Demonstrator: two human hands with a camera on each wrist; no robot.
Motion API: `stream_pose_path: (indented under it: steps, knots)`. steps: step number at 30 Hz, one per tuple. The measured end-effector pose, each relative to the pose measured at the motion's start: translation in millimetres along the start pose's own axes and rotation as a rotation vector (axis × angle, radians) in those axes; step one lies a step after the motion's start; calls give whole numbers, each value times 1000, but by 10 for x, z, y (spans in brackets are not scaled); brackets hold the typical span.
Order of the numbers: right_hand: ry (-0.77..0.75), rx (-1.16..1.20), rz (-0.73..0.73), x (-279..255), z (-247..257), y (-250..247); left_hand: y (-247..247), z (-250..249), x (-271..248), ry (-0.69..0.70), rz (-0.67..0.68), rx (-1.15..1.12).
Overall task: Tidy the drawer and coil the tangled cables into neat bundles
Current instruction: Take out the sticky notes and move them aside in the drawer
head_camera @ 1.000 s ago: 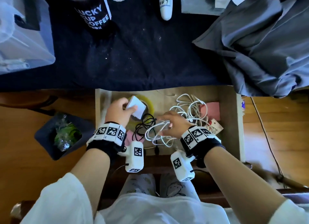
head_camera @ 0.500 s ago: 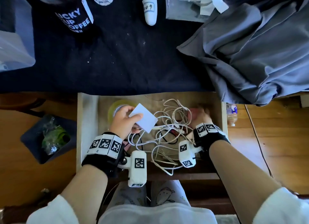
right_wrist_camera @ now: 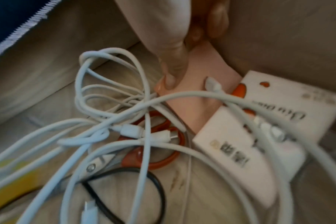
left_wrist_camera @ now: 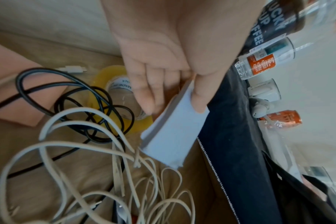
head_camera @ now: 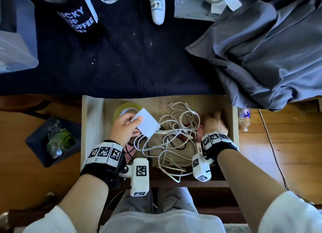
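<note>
Cables (head_camera: 176,138) tangled in drawer (head_camera: 234,128), left hand (head_camera: 124,128) fingers pinching white pad (head_camera: 148,124), right hand (head_camera: 215,124) thumb pressing pink pad (right_wrist_camera: 197,91)

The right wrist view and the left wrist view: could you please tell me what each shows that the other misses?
Only the right wrist view shows the orange-handled scissors under the white cables, the printed white card, and the right hand touching a pink pad. Only the left wrist view shows the left hand pinching a white notepad, and the tape roll. Both show white cables and a black cable.
</note>
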State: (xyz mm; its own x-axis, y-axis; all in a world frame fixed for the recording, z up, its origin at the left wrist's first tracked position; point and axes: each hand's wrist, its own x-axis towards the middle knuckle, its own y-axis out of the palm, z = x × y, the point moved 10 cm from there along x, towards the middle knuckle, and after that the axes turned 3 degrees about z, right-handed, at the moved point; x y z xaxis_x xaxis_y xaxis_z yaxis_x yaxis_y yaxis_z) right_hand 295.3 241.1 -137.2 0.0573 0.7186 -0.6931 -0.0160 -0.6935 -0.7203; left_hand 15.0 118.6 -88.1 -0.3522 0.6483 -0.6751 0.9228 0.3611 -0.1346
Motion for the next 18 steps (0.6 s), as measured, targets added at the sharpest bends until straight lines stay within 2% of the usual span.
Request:
stream_pose_path:
  steps: [3, 7, 10, 13, 15, 18]
  knots:
    - [-28, -37, -82, -127, 86, -241, -71, -96, -55, 54, -17, 24]
    - [-14, 115, -255, -390, 61, -622, -183, -258, -119, 117, -57, 84]
    - [-2, 350, -228, -535, -10, -661, -154, -300, -150, 97, -22, 42]
    - [-16, 660, -166, -630, 37, -562, -95, -231, -200, 21, 29, -213]
    - [-36, 813, -167, -644, 111, -473, -139, -171, -212, -12, 17, -328]
    - [-115, 979, -135, -674, 333, -319, -199, -127, -248, -4, 35, -291]
